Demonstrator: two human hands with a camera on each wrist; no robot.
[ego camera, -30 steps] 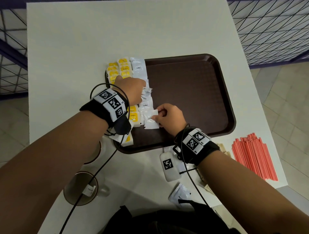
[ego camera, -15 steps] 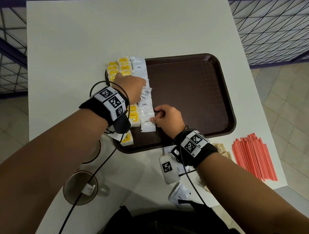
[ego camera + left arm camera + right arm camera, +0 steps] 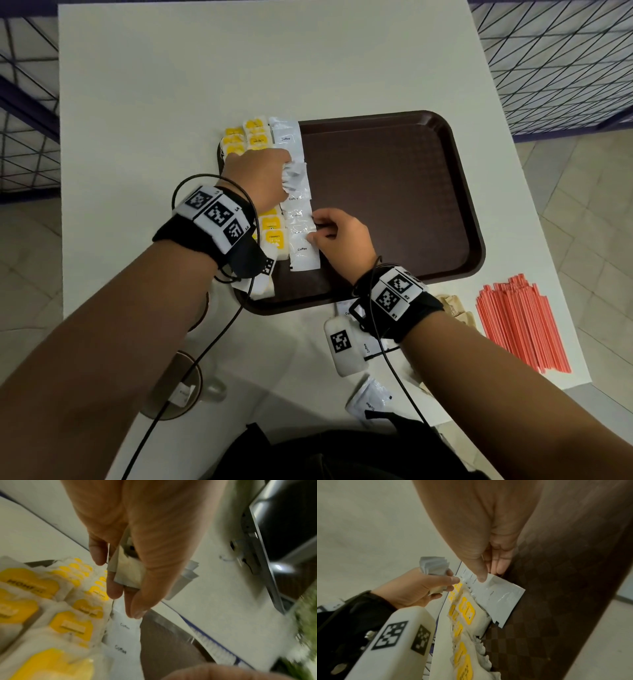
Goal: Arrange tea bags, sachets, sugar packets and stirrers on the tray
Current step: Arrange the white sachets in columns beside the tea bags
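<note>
A brown tray (image 3: 394,192) holds rows of yellow tea bags (image 3: 255,135) along its left side. Beside them runs a column of white coffee sachets (image 3: 289,144). My left hand (image 3: 286,174) hovers over the column's middle and grips a bundle of white sachets (image 3: 128,574). At the column's near end, my right hand (image 3: 317,231) pinches the far edge of one coffee sachet (image 3: 498,599), thumb on top. This sachet lies flat on the tray, in line with the column. Red stirrers (image 3: 520,325) and brown sugar packets (image 3: 452,305) lie on the table to the right.
A loose coffee sachet (image 3: 370,401) lies on the white table (image 3: 205,68) near its front edge. A brown cup (image 3: 171,390) stands at the near left. The tray's middle and right are bare. Railings and floor border the table's sides.
My right hand slid its sachet left and slightly away, from an angled spot into line at the column's near end. The left hand with its bundle barely moved.
</note>
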